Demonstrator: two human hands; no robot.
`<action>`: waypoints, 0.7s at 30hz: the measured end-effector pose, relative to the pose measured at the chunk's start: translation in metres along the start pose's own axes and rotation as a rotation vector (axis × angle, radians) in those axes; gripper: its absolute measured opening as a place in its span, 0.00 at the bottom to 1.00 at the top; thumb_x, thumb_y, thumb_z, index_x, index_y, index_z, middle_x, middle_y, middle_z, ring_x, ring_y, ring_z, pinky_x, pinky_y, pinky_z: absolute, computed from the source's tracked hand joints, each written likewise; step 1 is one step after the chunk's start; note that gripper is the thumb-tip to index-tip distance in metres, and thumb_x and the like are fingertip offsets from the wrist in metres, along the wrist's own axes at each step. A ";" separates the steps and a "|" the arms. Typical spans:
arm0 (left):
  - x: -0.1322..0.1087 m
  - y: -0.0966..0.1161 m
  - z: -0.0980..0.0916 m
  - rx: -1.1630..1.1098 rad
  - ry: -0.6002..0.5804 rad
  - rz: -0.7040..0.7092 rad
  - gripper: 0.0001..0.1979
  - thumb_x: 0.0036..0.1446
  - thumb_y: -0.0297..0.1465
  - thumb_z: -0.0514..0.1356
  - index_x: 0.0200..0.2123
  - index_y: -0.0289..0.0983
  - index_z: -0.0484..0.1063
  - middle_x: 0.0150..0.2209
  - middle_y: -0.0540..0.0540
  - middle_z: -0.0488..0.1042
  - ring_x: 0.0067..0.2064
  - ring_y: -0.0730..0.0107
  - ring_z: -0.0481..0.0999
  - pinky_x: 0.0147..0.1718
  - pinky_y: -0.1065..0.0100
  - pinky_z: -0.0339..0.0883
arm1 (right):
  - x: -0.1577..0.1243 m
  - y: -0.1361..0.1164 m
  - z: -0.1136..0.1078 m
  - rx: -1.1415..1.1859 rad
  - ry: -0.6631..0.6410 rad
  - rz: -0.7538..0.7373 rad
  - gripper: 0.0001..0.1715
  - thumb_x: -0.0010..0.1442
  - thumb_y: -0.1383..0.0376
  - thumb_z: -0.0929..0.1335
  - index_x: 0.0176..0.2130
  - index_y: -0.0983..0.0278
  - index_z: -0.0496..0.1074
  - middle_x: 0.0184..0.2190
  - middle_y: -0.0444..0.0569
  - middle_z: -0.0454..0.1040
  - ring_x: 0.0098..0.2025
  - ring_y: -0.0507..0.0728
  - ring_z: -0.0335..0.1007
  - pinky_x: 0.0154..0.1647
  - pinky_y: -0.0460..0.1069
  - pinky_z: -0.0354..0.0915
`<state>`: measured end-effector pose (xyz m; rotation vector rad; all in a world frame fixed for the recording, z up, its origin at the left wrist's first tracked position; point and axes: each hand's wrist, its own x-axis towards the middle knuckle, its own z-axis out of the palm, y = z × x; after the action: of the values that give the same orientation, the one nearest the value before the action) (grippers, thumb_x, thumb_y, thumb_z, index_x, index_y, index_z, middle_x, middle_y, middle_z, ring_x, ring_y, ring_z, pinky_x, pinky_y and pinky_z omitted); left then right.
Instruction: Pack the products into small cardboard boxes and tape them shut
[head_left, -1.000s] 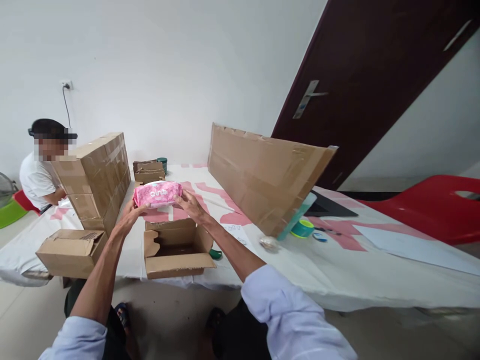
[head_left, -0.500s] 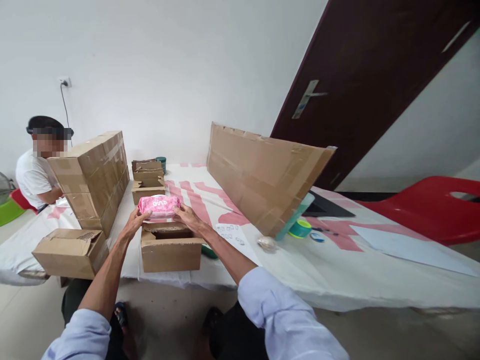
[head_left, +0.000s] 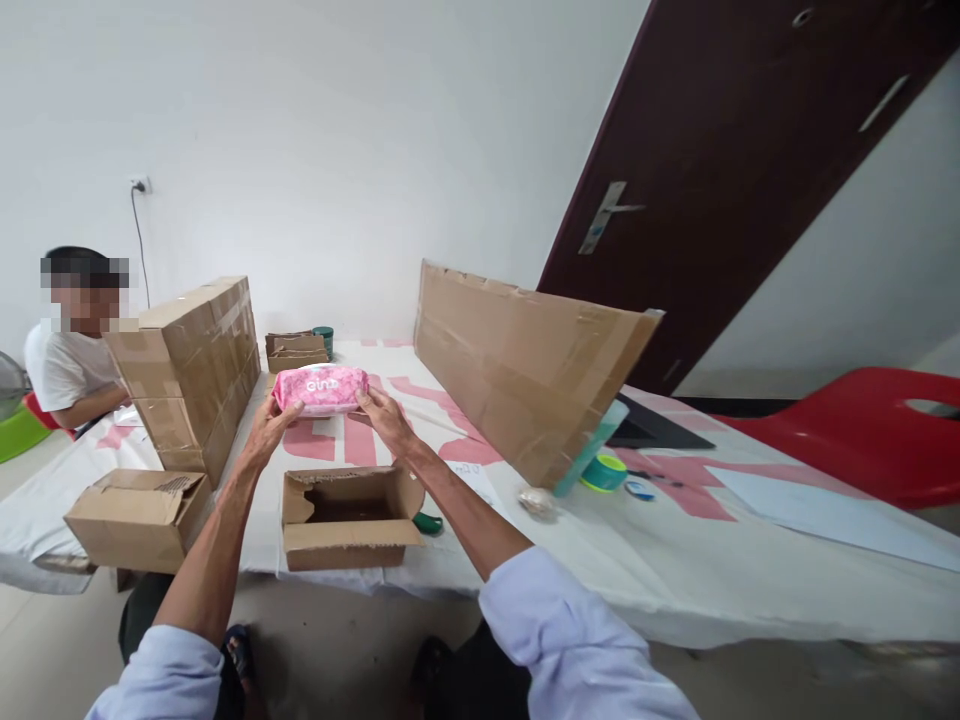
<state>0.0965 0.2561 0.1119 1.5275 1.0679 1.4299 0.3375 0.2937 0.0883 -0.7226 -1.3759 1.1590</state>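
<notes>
A pink pack with white lettering is held up left of the frame's centre, above the table and beyond an open cardboard box; the left hand grips its left end, thumb on the near side; the right hand grips its right end, fingers closed on it likewise; the open box sits at lower centre-left, flaps spread, with a green object just beside its right side; a closed carton stands at lower left; above it rises a taped stack of boxes, with a person in white behind it at the left edge; right of centre a large cardboard panel leans at a tilt; near its lower corner lies a green tape roll; a red chair fills the right edge.
</notes>
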 end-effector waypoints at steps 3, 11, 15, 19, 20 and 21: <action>0.002 0.014 0.001 0.000 0.003 0.053 0.40 0.50 0.58 0.73 0.59 0.39 0.77 0.56 0.38 0.81 0.58 0.42 0.79 0.53 0.50 0.77 | 0.000 -0.016 0.003 -0.037 0.004 -0.071 0.44 0.52 0.28 0.73 0.46 0.61 0.80 0.45 0.50 0.81 0.50 0.62 0.79 0.56 0.58 0.78; 0.001 0.051 0.001 0.000 -0.002 0.172 0.41 0.54 0.56 0.73 0.63 0.39 0.76 0.60 0.38 0.80 0.62 0.41 0.78 0.59 0.48 0.75 | -0.002 -0.049 0.009 -0.161 0.037 -0.243 0.40 0.60 0.29 0.69 0.42 0.61 0.79 0.37 0.49 0.79 0.48 0.62 0.75 0.53 0.55 0.74; 0.001 0.063 0.001 -0.022 -0.010 0.219 0.42 0.53 0.56 0.73 0.64 0.39 0.76 0.62 0.39 0.80 0.66 0.39 0.75 0.65 0.46 0.70 | -0.003 -0.055 0.011 -0.168 0.059 -0.282 0.38 0.60 0.29 0.69 0.42 0.59 0.79 0.36 0.48 0.78 0.50 0.63 0.75 0.55 0.55 0.73; 0.001 0.068 0.000 -0.028 -0.006 0.236 0.43 0.53 0.57 0.73 0.65 0.40 0.76 0.62 0.39 0.80 0.68 0.37 0.73 0.67 0.47 0.70 | -0.003 -0.056 0.012 -0.157 0.072 -0.316 0.38 0.61 0.30 0.69 0.45 0.58 0.80 0.37 0.49 0.79 0.51 0.63 0.76 0.56 0.55 0.73; 0.001 0.069 0.000 -0.026 -0.006 0.242 0.42 0.54 0.56 0.73 0.65 0.40 0.76 0.63 0.39 0.80 0.68 0.37 0.73 0.67 0.48 0.70 | -0.003 -0.056 0.012 -0.153 0.073 -0.319 0.38 0.61 0.30 0.70 0.47 0.58 0.80 0.38 0.49 0.79 0.51 0.63 0.76 0.57 0.55 0.73; 0.001 0.070 -0.001 -0.022 -0.006 0.246 0.42 0.54 0.56 0.73 0.65 0.40 0.76 0.63 0.39 0.80 0.68 0.37 0.74 0.67 0.48 0.70 | -0.002 -0.055 0.011 -0.146 0.071 -0.320 0.38 0.60 0.30 0.70 0.48 0.58 0.80 0.38 0.49 0.79 0.51 0.63 0.76 0.57 0.55 0.73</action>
<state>0.1008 0.2331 0.1774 1.6920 0.8803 1.5952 0.3381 0.2710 0.1399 -0.6127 -1.4644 0.7813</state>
